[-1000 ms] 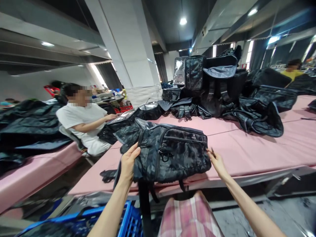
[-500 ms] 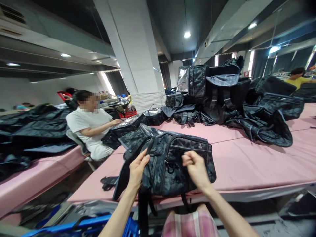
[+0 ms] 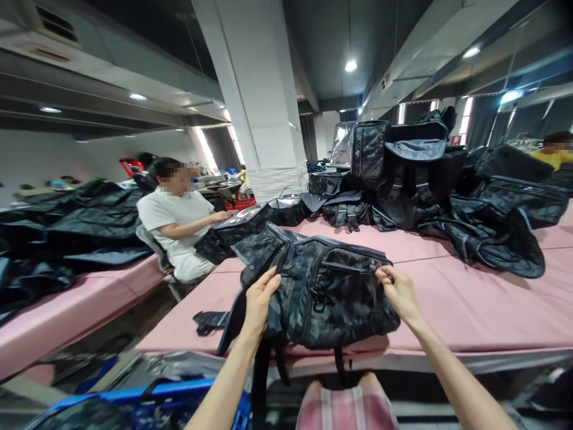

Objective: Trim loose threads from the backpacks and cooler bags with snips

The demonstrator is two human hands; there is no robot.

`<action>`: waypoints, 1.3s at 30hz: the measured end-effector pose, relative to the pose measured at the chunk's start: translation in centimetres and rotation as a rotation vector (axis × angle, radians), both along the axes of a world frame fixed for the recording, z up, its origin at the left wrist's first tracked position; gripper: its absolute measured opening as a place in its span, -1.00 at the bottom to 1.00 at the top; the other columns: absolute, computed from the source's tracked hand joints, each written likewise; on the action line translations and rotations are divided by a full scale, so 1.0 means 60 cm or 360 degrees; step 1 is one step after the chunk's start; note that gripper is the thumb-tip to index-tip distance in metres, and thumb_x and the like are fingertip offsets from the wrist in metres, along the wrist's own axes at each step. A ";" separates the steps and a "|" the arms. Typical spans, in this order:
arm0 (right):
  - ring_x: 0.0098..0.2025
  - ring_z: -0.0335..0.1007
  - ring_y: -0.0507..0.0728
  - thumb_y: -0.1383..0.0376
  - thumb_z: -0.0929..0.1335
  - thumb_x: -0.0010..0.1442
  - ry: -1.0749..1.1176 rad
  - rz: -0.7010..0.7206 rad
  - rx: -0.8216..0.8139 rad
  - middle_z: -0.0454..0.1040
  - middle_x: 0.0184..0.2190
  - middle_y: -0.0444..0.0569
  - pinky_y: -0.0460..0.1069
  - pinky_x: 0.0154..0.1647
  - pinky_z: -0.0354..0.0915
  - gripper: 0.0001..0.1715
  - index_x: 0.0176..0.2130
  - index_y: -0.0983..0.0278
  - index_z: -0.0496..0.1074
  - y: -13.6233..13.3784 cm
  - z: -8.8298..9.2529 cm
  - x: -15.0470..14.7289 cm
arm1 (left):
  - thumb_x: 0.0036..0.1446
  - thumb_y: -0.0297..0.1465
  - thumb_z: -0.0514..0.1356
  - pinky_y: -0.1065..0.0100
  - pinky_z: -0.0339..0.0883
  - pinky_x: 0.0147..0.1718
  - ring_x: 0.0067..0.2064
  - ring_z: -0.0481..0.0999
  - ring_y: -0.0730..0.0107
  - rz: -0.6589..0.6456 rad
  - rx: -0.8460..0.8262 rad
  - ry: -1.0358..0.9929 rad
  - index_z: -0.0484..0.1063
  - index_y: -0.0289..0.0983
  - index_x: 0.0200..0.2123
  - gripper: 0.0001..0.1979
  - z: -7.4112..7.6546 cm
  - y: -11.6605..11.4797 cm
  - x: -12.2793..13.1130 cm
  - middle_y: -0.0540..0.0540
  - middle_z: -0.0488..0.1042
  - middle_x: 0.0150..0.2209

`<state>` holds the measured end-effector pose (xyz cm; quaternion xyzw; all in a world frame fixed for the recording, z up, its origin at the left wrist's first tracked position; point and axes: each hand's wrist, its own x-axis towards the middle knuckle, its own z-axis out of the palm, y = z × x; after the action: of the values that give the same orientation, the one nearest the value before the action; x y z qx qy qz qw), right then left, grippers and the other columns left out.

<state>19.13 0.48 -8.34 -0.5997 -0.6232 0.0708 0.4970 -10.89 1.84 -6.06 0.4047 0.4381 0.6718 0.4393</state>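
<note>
A black and grey camouflage backpack (image 3: 290,298) lies across the pink-covered table in front of me, its straps hanging over the front edge. My left hand (image 3: 259,298) is closed on the bag's left part, thumb on top. At the right end of the front pocket's zipper (image 3: 349,267), my right hand (image 3: 400,292) pinches the bag's edge. Whether a zipper pull is between those fingers is too small to tell. A black buckle or clip (image 3: 321,301) sits on the front panel, between my hands.
Beyond the backpack, dark bags (image 3: 412,173) are piled on the pink table (image 3: 452,310). A person in a white shirt (image 3: 179,215) sits at the left beside more bags. Another table (image 3: 111,292) holds a dark heap. A blue crate (image 3: 179,388) stands below the table's front edge.
My right hand has moved right, from over the front pocket to the bag's right edge. My left hand keeps its hold on the left part. The whole view has shifted slightly.
</note>
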 end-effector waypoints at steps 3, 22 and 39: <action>-0.46 0.36 0.13 0.27 0.27 0.07 -0.0129 -0.0217 -0.0002 0.47 -0.47 -0.03 -0.05 -0.48 0.13 -0.82 -0.40 0.24 0.46 0.015 -0.003 0.020 | -0.37 -0.18 0.39 0.32 0.35 -0.21 -0.24 0.50 0.23 0.0023 -0.0005 0.0032 0.43 -0.40 -0.10 -0.29 0.004 -0.001 -0.001 -0.17 0.53 -0.24; -0.37 0.39 0.02 0.52 0.19 0.04 -0.0137 0.0398 0.0697 0.45 -0.29 -0.04 -0.12 -0.38 0.27 -0.64 -0.25 0.23 0.44 0.018 0.049 -0.132 | -0.37 -0.18 0.39 0.38 0.36 -0.26 -0.29 0.50 0.30 -0.0020 -0.0009 0.0048 0.45 -0.36 -0.12 -0.33 0.007 0.003 0.013 -0.12 0.54 -0.27; -0.26 0.35 0.07 0.37 0.27 0.11 0.0224 0.0505 0.0671 0.39 -0.25 -0.01 -0.06 -0.30 0.28 -0.79 -0.22 0.23 0.42 0.025 0.035 -0.107 | -0.42 -0.15 0.40 0.37 0.37 -0.29 -0.31 0.50 0.28 -0.0038 0.0009 0.0041 0.48 -0.35 -0.17 -0.34 0.025 0.004 0.026 -0.11 0.54 -0.31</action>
<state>12.70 2.00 -6.27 -0.3714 -0.6743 0.0581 0.6356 -9.31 2.10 -4.57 0.4197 0.4370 0.6625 0.4404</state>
